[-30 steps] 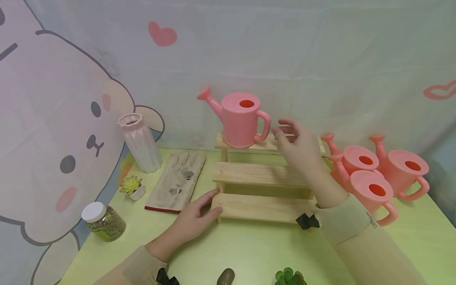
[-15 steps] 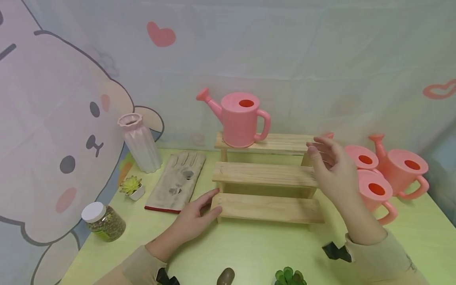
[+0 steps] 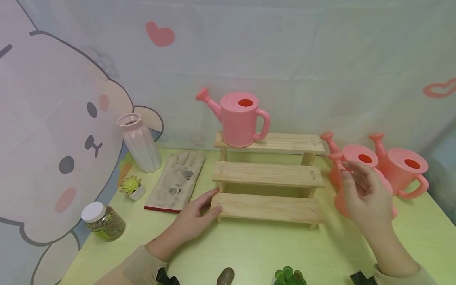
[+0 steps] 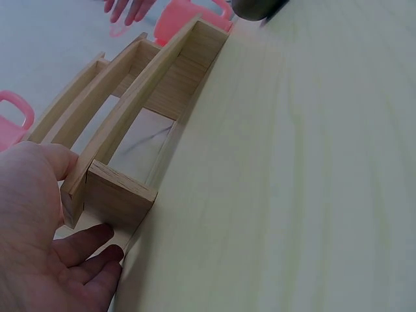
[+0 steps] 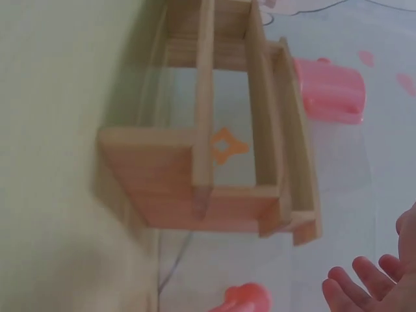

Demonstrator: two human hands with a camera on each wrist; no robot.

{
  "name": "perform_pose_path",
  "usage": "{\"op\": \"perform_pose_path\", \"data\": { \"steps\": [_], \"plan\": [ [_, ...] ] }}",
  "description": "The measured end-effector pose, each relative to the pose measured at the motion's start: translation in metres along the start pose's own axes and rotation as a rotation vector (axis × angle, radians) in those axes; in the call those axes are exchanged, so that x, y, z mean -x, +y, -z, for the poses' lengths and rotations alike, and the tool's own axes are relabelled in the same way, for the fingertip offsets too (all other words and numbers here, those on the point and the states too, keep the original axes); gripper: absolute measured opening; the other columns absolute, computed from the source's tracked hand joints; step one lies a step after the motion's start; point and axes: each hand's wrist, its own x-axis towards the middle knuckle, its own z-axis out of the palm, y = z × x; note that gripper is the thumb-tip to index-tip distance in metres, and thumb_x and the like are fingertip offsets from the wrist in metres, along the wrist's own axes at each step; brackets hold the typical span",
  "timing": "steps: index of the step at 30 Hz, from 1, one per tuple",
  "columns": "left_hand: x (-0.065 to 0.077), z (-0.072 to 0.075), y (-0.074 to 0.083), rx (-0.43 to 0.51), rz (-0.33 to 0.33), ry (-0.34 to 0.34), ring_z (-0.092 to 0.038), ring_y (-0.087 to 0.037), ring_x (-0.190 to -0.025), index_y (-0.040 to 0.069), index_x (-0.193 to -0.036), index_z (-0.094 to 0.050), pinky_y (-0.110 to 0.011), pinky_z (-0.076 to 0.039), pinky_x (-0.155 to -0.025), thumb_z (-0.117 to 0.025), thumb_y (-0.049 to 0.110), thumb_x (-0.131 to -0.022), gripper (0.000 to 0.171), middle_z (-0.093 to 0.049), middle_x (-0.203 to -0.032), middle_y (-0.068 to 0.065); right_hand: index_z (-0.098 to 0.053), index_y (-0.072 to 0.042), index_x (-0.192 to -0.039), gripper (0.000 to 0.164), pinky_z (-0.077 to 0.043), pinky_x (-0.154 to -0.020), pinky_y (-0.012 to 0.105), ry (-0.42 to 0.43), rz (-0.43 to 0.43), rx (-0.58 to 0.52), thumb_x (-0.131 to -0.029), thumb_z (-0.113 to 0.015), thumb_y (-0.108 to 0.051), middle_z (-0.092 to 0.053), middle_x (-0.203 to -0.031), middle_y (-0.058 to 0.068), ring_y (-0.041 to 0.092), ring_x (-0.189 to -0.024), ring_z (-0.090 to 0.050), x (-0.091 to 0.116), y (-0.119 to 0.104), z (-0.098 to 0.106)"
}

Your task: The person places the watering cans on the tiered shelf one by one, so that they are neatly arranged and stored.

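A three-step wooden plant stand (image 3: pixel 267 174) stands on the table, a pink watering can (image 3: pixel 239 120) upright at the left of its top step. My left hand (image 3: pixel 196 215) holds the left end of the lowest step; in the left wrist view, its thumb lies at the board and its fingers curl beside the leg. My right hand (image 3: pixel 370 200), fingers loosely bent and holding nothing, is over the front pink watering can (image 3: pixel 341 202), hiding much of it. Whether it touches that can is unclear. Two more watering cans, one behind (image 3: pixel 350 152) and one at right (image 3: pixel 402 170), stand close by.
Left of the stand are a work glove (image 3: pixel 176 182), a pale pink vase (image 3: pixel 140 144), a small potted succulent (image 3: pixel 132 187) and a white-lidded jar (image 3: pixel 104 221). At the front edge lie a brown rounded object (image 3: pixel 226 276) and a green succulent (image 3: pixel 290 276).
My right hand has moved from beside the handle of the watering can on the top step, rightward and down to the cans at the right. My left hand has stayed at the stand.
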Motion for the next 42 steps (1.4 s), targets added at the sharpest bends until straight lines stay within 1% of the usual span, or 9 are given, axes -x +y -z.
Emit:
{"op": "perform_pose_path", "data": {
  "steps": [10, 13, 16, 20, 28, 32, 37, 39, 42],
  "plan": [
    [0.000, 0.000, -0.003, -0.019, -0.007, 0.015, -0.053, -0.017, -0.141, 0.038, -0.151, -0.046, -0.040, -0.047, -0.117, -0.064, 0.055, -0.097, 0.059, -0.052, -0.154, 0.006, -0.066, -0.022, -0.136, 0.038, -0.044, -0.096, 0.000, 0.194, -0.018, 0.145, -0.098, -0.067, -0.023, -0.068, -0.132, -0.017, -0.016, -0.120, -0.059, 0.011, 0.031, 0.028],
    [0.001, 0.000, -0.001, -0.015, -0.001, 0.008, -0.053, -0.017, -0.141, 0.035, -0.153, -0.046, -0.040, -0.047, -0.117, -0.064, 0.054, -0.097, 0.061, -0.053, -0.154, 0.005, -0.064, -0.024, -0.138, 0.041, -0.043, -0.091, -0.003, 0.233, -0.048, 0.173, -0.097, -0.068, -0.025, -0.064, -0.136, -0.018, -0.012, -0.128, -0.055, 0.014, 0.040, 0.037],
    [0.001, 0.000, 0.000, -0.010, 0.001, 0.004, -0.053, -0.016, -0.141, 0.031, -0.154, -0.046, -0.039, -0.046, -0.117, -0.064, 0.054, -0.097, 0.063, -0.054, -0.152, 0.004, -0.062, -0.025, -0.141, 0.045, -0.042, -0.099, 0.000, 0.254, -0.041, 0.163, -0.096, -0.069, -0.022, -0.062, -0.138, -0.016, -0.009, -0.131, -0.054, 0.018, 0.052, 0.044],
    [0.001, 0.001, 0.001, -0.003, -0.003, 0.000, -0.053, -0.015, -0.140, 0.030, -0.154, -0.046, -0.039, -0.046, -0.118, -0.064, 0.053, -0.098, 0.063, -0.057, -0.150, 0.003, -0.056, -0.026, -0.146, 0.050, -0.036, -0.116, 0.010, 0.245, -0.079, 0.176, -0.098, -0.067, -0.020, -0.059, -0.146, -0.011, -0.013, -0.130, -0.051, 0.023, 0.068, 0.054],
    [0.001, 0.001, 0.000, 0.001, 0.005, 0.003, -0.053, -0.015, -0.140, 0.031, -0.154, -0.046, -0.038, -0.046, -0.118, -0.065, 0.052, -0.097, 0.063, -0.057, -0.150, 0.002, -0.045, -0.034, -0.153, 0.056, -0.034, -0.108, 0.000, 0.115, -0.357, 0.236, -0.100, -0.064, -0.030, -0.051, -0.157, -0.005, -0.011, -0.136, -0.048, 0.033, 0.082, 0.064],
    [0.001, 0.000, 0.000, 0.002, -0.001, -0.003, -0.053, -0.015, -0.141, 0.030, -0.154, -0.046, -0.038, -0.046, -0.117, -0.065, 0.052, -0.098, 0.064, -0.056, -0.151, 0.004, -0.043, -0.031, -0.156, 0.060, -0.034, -0.104, -0.001, 0.034, -0.431, 0.299, -0.100, -0.064, -0.040, -0.048, -0.160, -0.003, -0.011, -0.138, -0.047, 0.038, 0.089, 0.067],
    [0.001, -0.001, 0.000, -0.005, -0.009, -0.006, -0.052, -0.016, -0.141, 0.031, -0.154, -0.045, -0.039, -0.047, -0.117, -0.064, 0.053, -0.097, 0.064, -0.054, -0.153, 0.003, -0.050, -0.023, -0.152, 0.059, -0.035, -0.083, -0.010, -0.039, -0.420, 0.408, -0.100, -0.061, -0.050, -0.060, -0.146, 0.014, -0.036, -0.101, -0.043, 0.051, 0.096, 0.074],
    [0.001, 0.000, 0.000, -0.007, -0.008, 0.000, -0.053, -0.016, -0.141, 0.031, -0.154, -0.046, -0.040, -0.047, -0.117, -0.064, 0.053, -0.097, 0.063, -0.056, -0.151, 0.002, -0.058, -0.018, -0.146, 0.056, -0.036, -0.068, -0.007, -0.058, -0.400, 0.428, -0.100, -0.060, -0.050, -0.070, -0.130, 0.021, -0.037, -0.083, -0.040, 0.054, 0.098, 0.076],
    [0.001, 0.001, 0.000, -0.010, -0.004, 0.008, -0.054, -0.016, -0.140, 0.031, -0.153, -0.047, -0.040, -0.047, -0.117, -0.065, 0.053, -0.097, 0.063, -0.057, -0.150, 0.000, -0.063, -0.013, -0.140, 0.054, -0.034, -0.060, -0.001, -0.073, -0.374, 0.448, -0.100, -0.060, -0.050, -0.076, -0.113, 0.022, -0.037, -0.074, -0.036, 0.057, 0.098, 0.077]
  ]
}}
